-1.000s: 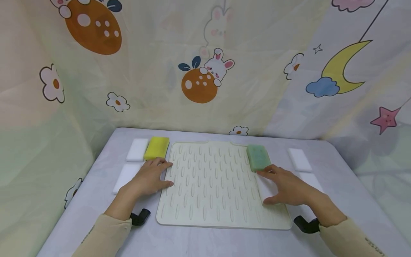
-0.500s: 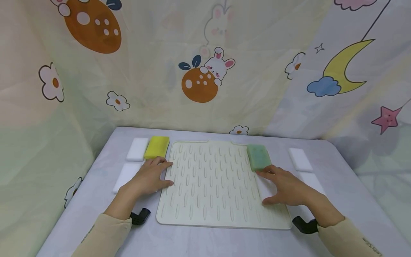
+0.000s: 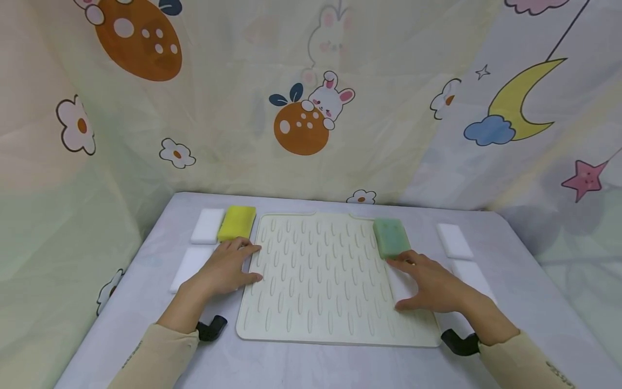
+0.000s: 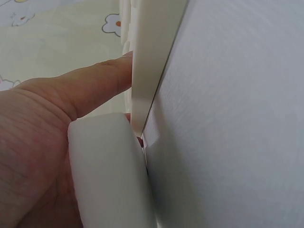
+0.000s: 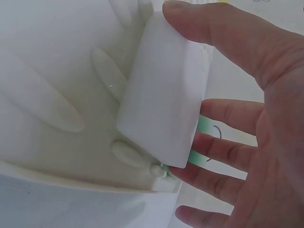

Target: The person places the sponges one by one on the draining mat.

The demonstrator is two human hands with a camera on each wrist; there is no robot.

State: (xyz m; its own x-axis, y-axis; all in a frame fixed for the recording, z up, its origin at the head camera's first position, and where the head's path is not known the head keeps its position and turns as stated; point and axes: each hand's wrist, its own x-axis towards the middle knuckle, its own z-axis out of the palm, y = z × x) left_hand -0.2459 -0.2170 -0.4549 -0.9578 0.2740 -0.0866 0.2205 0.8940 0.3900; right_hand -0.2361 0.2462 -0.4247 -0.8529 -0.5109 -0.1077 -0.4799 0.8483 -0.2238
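Only the left wrist view shows us the left side of the mat (image 4: 154,52), on the bench (image 4: 237,118). Left hand (image 3: 225,270) spread; right hand (image 3: 432,283) pinching a white block (image 5: 159,99).

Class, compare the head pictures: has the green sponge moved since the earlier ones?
No; the green sponge covers the same far-right corner of the cream mat.

Dark lettering-like marks (image 3: 133,354) ran along the left sleeve (image 3: 160,354), at eight o'clock in the head camera's view, too small to be read. A second line of dark marks (image 3: 560,374) stood on the right sleeve (image 3: 517,362), at four o'clock, and was equally illegible. No word, number, label or brand could be made out in the three views.
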